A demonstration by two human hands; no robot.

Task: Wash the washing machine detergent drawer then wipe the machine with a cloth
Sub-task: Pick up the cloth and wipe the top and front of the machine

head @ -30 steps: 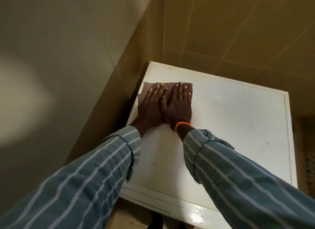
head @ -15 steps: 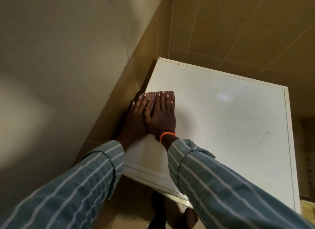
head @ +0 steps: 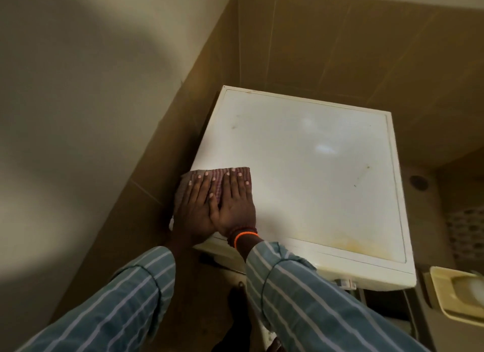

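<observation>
The white washing machine (head: 314,168) stands in a tiled corner, and I look down on its flat top. A folded reddish striped cloth (head: 217,177) lies at the top's front left corner. My left hand (head: 193,207) and my right hand (head: 235,202) press flat on the cloth side by side, fingers straight. An orange band circles my right wrist. The cloth's left edge hangs slightly over the machine's left side. A yellowish stain marks the top near its front right edge. The detergent drawer is out of sight.
Brown tiled walls (head: 340,50) close in behind and to the left of the machine. A cream wall-mounted soap dish (head: 455,294) sits at the lower right. A dark round fitting (head: 418,181) shows on the wall to the right.
Both hands have slid the cloth along the left side of the top toward the front edge. The camera has pulled back, showing more of the top.
</observation>
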